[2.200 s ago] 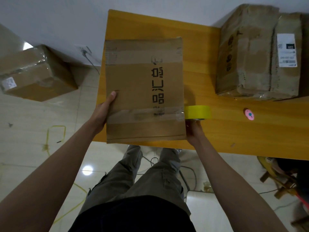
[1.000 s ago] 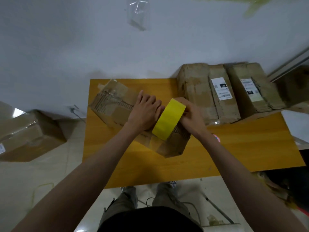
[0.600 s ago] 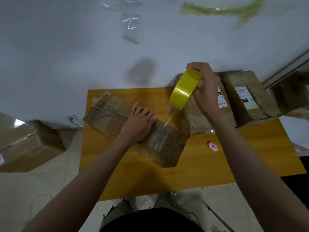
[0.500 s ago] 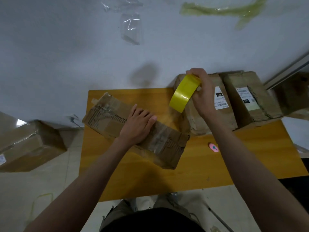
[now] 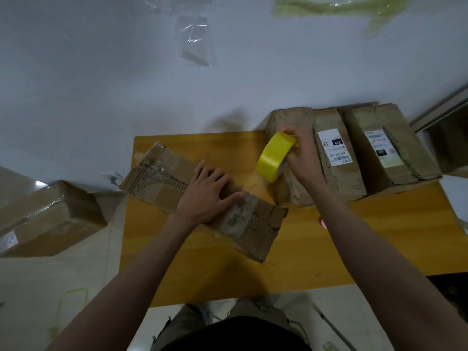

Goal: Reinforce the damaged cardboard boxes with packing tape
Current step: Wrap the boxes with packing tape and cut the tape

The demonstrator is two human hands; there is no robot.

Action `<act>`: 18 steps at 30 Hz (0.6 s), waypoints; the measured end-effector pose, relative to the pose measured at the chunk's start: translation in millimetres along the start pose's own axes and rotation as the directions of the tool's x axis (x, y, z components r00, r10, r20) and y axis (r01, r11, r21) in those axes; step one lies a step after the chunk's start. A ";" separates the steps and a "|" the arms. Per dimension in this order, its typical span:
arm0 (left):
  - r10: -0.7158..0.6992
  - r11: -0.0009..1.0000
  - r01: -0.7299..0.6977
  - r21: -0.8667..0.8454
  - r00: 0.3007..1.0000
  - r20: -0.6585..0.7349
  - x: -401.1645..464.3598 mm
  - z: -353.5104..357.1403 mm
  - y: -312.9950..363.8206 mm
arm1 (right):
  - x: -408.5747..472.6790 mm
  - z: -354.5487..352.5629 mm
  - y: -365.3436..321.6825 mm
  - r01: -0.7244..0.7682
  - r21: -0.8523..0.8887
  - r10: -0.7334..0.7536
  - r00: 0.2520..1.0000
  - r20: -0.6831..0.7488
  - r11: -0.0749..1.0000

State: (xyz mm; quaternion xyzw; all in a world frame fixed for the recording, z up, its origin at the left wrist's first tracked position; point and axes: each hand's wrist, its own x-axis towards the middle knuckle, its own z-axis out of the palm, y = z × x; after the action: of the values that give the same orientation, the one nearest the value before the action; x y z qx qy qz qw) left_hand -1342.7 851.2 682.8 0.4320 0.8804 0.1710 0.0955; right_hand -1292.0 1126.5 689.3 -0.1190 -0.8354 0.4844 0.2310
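Boxes: three on the yellow wooden table (image 5: 379, 236), one on the floor (image 5: 48, 219)
Worked box (image 5: 162, 178): crumpled, torn corrugated cardboard, patched with clear tape, lying askew mid-table
Left hand (image 5: 207, 196): fingers flat, pressing the box top
Right hand (image 5: 301, 153): fingers gripping one yellow tape roll (image 5: 273, 155) above the table
Labels: white stickers, one reading "220"

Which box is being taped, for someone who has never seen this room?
Find the yellow wooden table against the white wall. The torn box lies slantwise on its left half, under the left hand. Unlike the two boxes upright at the back, it shows no white label.
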 end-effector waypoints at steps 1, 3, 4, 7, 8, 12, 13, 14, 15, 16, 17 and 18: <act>0.002 1.000 -0.002 0.016 1.000 0.000 0.2 0.5 -0.4 | -1.3 4.3 11.1 -0.035 0.004 0.035 0.999 0.012 0.999; 0.005 0.999 -0.005 0.054 1.000 0.000 0.4 1.6 -0.2 | -8.0 16.9 30.4 -0.111 -0.008 0.111 0.993 0.049 0.994; 0.004 0.997 -0.004 0.071 1.000 0.001 0.2 1.6 -0.1 | -13.2 24.1 38.5 -0.164 -0.019 0.166 0.983 0.079 0.986; 0.004 0.996 -0.002 0.089 1.000 -0.014 -0.7 1.9 -0.2 | -30.2 45.3 49.3 -0.346 -0.027 0.340 0.902 0.265 0.938; 0.008 0.996 -0.006 0.094 1.000 -0.023 -1.3 1.9 -0.8 | -35.9 50.3 50.6 -0.388 -0.042 0.380 0.868 0.320 0.921; 0.021 0.995 -0.016 0.095 0.998 -0.052 -0.8 4.3 -5.1 | -64.4 47.1 55.0 -0.453 -0.075 0.459 0.874 0.159 0.888; 0.023 0.995 -0.018 0.093 0.998 -0.059 1.1 5.0 -5.3 | -75.4 39.5 53.9 -0.427 -0.059 0.430 0.902 0.040 0.902; 0.025 0.995 -0.018 0.097 0.998 -0.065 3.5 5.5 -4.6 | -88.1 30.0 52.7 -0.407 -0.048 0.404 0.912 -0.074 0.912; 0.025 0.994 -0.018 0.105 0.997 -0.071 6.3 6.3 -3.6 | -101.4 20.3 55.4 -0.404 -0.058 0.390 0.905 -0.171 0.913; 0.022 0.994 -0.014 0.110 0.997 -0.074 8.7 7.1 -2.7 | -115.9 10.8 58.3 -0.421 -0.085 0.391 0.888 -0.241 0.903; 0.015 0.994 -0.006 0.111 0.997 -0.076 10.7 7.7 -1.5 | -129.7 1.5 62.4 -0.449 -0.111 0.403 0.869 -0.287 0.887; 0.007 0.994 0.001 0.108 0.997 -0.077 11.8 8.0 -0.7 | -143.0 -6.3 67.3 -0.489 -0.127 0.431 0.844 -0.320 0.863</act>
State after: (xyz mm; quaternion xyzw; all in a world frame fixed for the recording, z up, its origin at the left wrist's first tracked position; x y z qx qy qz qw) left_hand -1347.8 861.9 674.9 0.4309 0.8907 0.1398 0.0379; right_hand -1166.8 1104.6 595.1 -0.4070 -0.7858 0.4157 0.2098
